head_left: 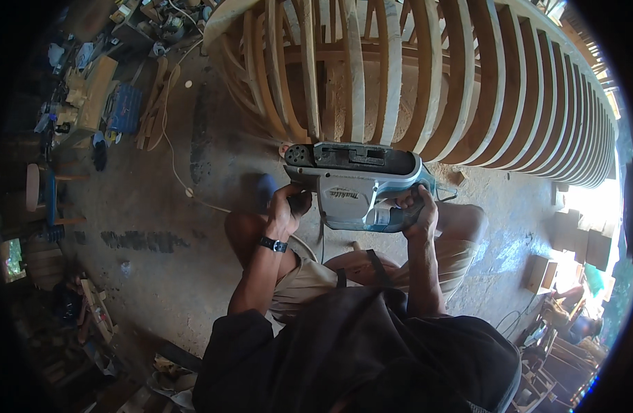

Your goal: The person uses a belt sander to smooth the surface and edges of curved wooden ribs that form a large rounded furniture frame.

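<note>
With both hands I hold a teal and grey belt sander [347,196] in front of my knees. My left hand [287,208], below a dark wristwatch, is closed round the dark front grip at the sander's left end. The rear handle at the right is wrapped by my right hand [420,212]. The sander's dark belt side is turned away from me, toward a big curved wooden frame of many ribs [461,103]. Its upper edge overlaps the lower ends of several ribs; whether the belt touches them I cannot tell.
A pale cord [166,131] runs over the concrete floor [158,206] on the left. Beyond it are a blue box [126,108], curved wood pieces [151,113] and heaped tools. A wooden box [541,274] stands at right, with another person [582,323] beyond. Small offcuts lie under the frame.
</note>
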{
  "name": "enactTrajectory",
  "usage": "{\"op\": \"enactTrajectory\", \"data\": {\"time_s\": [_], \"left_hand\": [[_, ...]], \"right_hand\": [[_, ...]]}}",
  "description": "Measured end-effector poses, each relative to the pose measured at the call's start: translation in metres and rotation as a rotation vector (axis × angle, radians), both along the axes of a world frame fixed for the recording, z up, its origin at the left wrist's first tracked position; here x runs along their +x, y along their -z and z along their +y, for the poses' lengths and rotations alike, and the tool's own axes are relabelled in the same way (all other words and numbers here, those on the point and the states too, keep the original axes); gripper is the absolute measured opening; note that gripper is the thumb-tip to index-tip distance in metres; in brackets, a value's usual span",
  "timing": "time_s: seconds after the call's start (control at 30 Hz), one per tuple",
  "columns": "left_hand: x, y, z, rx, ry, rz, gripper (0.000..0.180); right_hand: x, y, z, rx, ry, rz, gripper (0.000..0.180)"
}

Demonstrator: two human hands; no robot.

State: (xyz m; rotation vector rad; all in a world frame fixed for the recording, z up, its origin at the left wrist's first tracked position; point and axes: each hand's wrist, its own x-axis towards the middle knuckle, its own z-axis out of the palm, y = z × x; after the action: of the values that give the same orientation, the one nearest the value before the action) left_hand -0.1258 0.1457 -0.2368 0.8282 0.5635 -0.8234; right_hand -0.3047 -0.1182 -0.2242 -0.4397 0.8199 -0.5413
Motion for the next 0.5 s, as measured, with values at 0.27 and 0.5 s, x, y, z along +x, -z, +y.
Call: {"op": "enactTrajectory", "data": {"time_s": [0.27,0.5], "left_hand": [[0.005,0.004,0.009,0.073,0.171,-0.09,0.022],[0.0,0.002,0.013,-0.103,0.151,-0.207,0.027]], "right_hand": [[0.006,-0.019,0.006,-0.054,0.009,0.005,0.014],[0.013,-0.064,0.002,-0.05,0.035,0.104,0.017]]}}
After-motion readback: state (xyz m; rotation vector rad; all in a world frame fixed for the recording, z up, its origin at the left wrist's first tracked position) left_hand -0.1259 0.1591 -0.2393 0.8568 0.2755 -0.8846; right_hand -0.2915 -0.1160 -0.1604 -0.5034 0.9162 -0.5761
